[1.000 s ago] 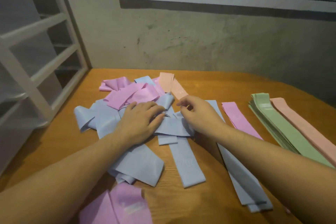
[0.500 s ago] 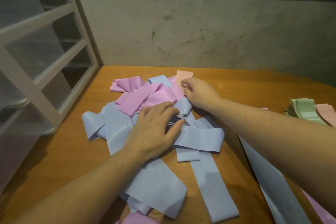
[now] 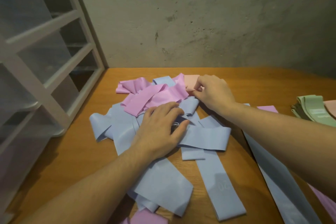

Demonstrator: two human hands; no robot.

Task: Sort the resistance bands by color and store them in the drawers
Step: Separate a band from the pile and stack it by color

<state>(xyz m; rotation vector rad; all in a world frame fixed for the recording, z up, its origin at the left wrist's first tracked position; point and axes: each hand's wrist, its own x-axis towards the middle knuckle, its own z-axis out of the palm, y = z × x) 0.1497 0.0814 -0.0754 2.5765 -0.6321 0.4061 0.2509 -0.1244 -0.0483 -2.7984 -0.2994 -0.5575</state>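
A tangled heap of resistance bands lies on the wooden table [image 3: 254, 85], and everything else can be placed from that heap. Most of it is pale blue bands [image 3: 125, 129], looped and folded over one another, spreading toward the person. On the far side of the heap lie the pink-violet bands [image 3: 156, 96], crumpled on top of the blue ones. At the far right corner of the heap a single peach band [image 3: 190, 82] pokes out from under the pink-violet ones.

The person's right hand [image 3: 212, 91] reaches to that corner with fingers curled; thumb and fingertips pinch the near edge of the peach band. The left hand [image 3: 160, 131] lies flat on the middle of the heap, palm down, fingers spread and fairly straight, pressing on the blue bands without gripping anything.

One long blue band [image 3: 220, 187] runs out of the heap toward the person, with a faint printed mark on it. To the right of the heap, partly under the right forearm, another long blue strip [image 3: 283, 192] lies flat, and just beyond it the end of a flat pink-violet band [image 3: 268, 109] shows. Further right, well apart from the heap, sits a neat stack of green bands [image 3: 312, 109], with a peach-coloured edge [image 3: 330, 107] touching its right side.

Left of the heap, at the table's edge, stands a white-framed drawer unit [image 3: 45, 71] with translucent drawer fronts.
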